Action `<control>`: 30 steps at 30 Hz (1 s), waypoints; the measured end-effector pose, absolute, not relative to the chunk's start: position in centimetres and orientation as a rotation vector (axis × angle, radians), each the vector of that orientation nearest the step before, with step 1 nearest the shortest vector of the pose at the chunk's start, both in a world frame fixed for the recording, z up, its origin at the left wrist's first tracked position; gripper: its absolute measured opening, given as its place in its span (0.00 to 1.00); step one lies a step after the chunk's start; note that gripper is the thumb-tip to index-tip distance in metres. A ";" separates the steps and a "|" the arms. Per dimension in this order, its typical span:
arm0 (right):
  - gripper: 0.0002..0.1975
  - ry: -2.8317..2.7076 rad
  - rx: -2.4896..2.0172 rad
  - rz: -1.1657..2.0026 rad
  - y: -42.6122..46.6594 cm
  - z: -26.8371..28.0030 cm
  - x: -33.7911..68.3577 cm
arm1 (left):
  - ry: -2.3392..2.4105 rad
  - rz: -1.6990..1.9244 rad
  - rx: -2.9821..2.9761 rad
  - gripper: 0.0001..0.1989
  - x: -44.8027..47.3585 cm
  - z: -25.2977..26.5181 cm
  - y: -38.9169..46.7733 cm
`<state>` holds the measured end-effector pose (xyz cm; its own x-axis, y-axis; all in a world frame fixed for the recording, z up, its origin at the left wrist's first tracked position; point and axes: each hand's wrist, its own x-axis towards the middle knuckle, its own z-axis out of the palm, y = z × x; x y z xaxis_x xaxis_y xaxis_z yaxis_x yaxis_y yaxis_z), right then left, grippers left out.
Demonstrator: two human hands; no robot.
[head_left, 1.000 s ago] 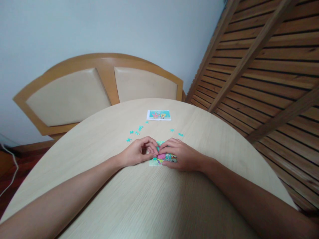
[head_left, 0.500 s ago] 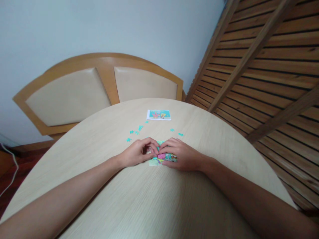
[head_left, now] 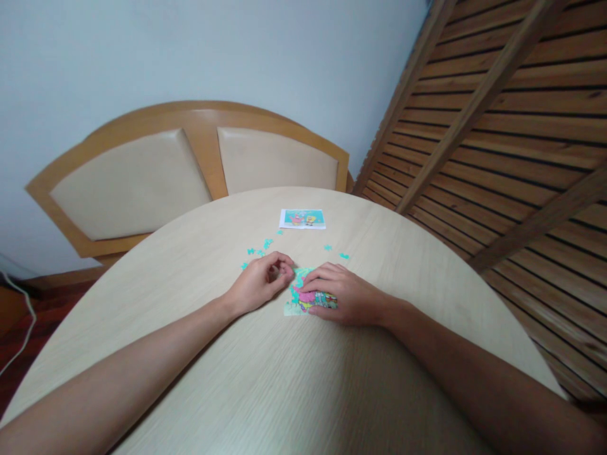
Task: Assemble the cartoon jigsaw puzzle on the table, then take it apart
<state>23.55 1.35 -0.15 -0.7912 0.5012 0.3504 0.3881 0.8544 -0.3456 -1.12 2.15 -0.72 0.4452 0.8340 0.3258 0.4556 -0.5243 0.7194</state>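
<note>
seen from above, a person sits or stands at a round, pale wooden worktop (head_left: pixel 213 373), both hands meeting over a small part-built jigsaw (head_left: pixel 306 297). the jigsaw lies flat near the middle of the worktop, in front of the person.

the right hand (head_left: pixel 348 294) rests over the jigsaw's right side, thumb set apart from the other fingers, with a strip of pink, yellow and turquoise picture showing in the gap. the left hand (head_left: pixel 266 278) is curled just beside the jigsaw's upper left edge, thumb and fingertips close together; whether a piece is pinched between them, or whether they touch the edge, cannot be told.

as for progress, a good part of the picture seems joined: a pink figure shows near the middle, with green and turquoise around it. the right hand hides much of the rest, so gaps there cannot be ruled out. what appears to be left is mostly turquoise background. a loose cluster of turquoise pieces (head_left: pixel 268 243) trails beyond the left hand, its nearest piece partly behind that hand. two more, a right-hand pair of pieces (head_left: pixel 344 256), lie apart from each other beyond the right hand. past them all, a picture card (head_left: pixel 304 219) lies flat, showing a pink figure and a yellow one on turquoise, likely the guide.
</note>
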 end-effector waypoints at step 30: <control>0.19 -2.706 -0.506 0.388 0.5 0.3 23.1 | 1.466 0.917 2.432 0.11 -2.7 -1.1 3.9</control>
